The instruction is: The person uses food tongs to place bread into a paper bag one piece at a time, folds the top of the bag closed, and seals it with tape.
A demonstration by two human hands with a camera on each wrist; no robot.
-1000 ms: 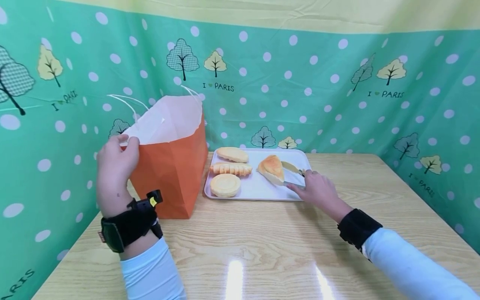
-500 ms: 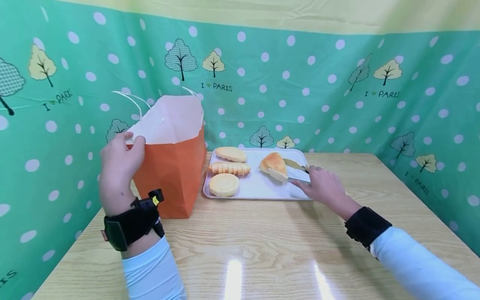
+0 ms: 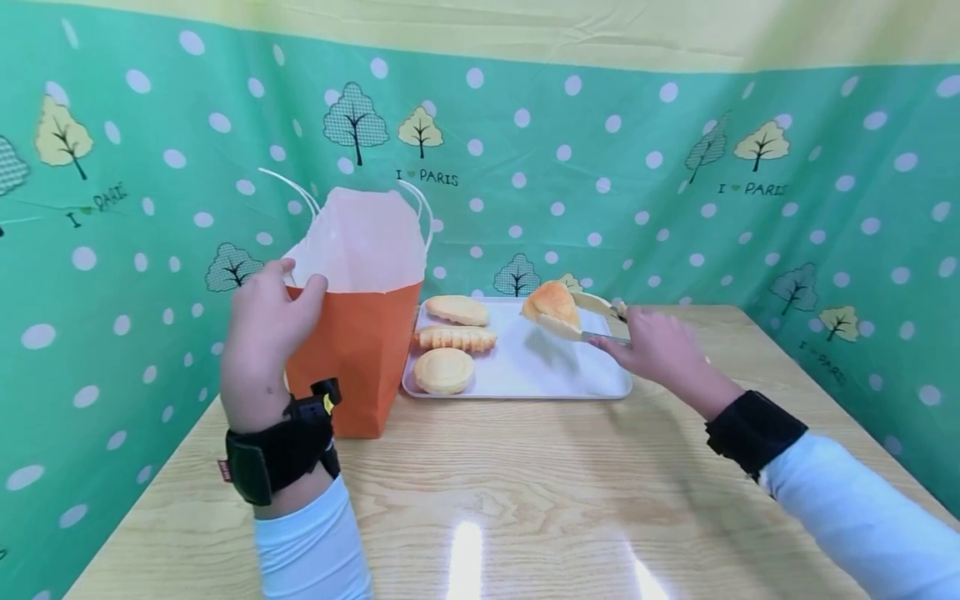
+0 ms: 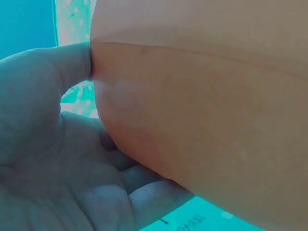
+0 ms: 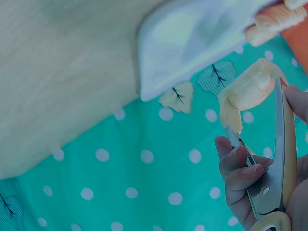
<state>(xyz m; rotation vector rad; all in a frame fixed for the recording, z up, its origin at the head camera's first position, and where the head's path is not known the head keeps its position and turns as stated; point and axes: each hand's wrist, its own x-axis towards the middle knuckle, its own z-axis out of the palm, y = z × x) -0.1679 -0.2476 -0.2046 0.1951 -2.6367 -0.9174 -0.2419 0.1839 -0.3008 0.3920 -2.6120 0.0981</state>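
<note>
My right hand [image 3: 663, 348] grips a pair of tongs [image 5: 274, 187] with metal arms and pale tips. Between the tips a golden-brown bread piece [image 3: 553, 307] is pinched, raised above the white tray [image 3: 525, 387], its shadow on the tray below. My left hand [image 3: 266, 333] holds the near left rim of an orange paper bag [image 3: 352, 358] between thumb and fingers. White paper lines the bag, and its mouth faces up. In the left wrist view, the thumb and fingers [image 4: 154, 197] lie against the bag's edge. The inside bottom of the bag is hidden.
On the tray's left side lie an oval bread [image 3: 457, 310], a ridged bread [image 3: 454, 338] and a round bread [image 3: 444, 371]. White cord handles [image 3: 427, 217] rise from the bag. A green dotted curtain [image 3: 600, 183] backs the wooden table [image 3: 480, 475].
The tongs and bread have risen off the tray. My left hand has shifted right with the bag's rim, and the bag's mouth has turned with it.
</note>
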